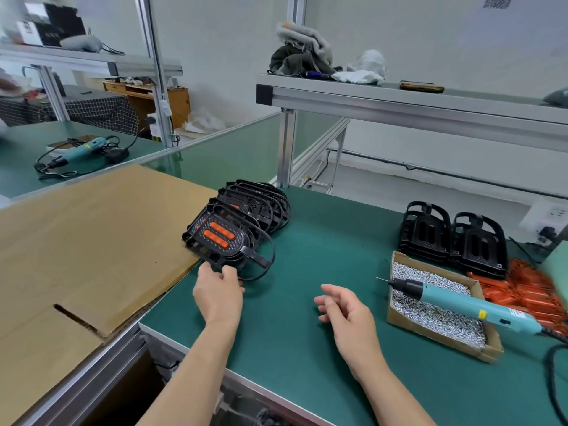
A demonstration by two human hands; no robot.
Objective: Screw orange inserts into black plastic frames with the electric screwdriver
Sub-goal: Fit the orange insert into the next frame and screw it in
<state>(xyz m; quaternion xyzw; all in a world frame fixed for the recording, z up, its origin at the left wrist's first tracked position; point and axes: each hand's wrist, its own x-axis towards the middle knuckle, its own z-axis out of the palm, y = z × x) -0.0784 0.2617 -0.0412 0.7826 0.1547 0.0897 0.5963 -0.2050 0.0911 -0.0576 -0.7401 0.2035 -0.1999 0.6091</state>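
My left hand (218,292) pinches the near edge of a black plastic frame (242,252) that carries two orange inserts (216,235). That frame leans at the front of a row of finished frames (261,201) on the green mat. My right hand (345,309) hovers over the mat with loosely curled fingers, holding nothing. The teal electric screwdriver (461,301) lies across a cardboard box of screws (442,302) to the right. Two stacks of bare black frames (451,238) stand behind the box, beside a pile of loose orange inserts (528,293).
A flat sheet of cardboard (92,241) covers the table to the left. An aluminium shelf (399,103) with rags overhangs the back, its post (285,149) behind the frame row. A power strip (547,216) sits far right. A second screwdriver (83,150) lies on the far bench.
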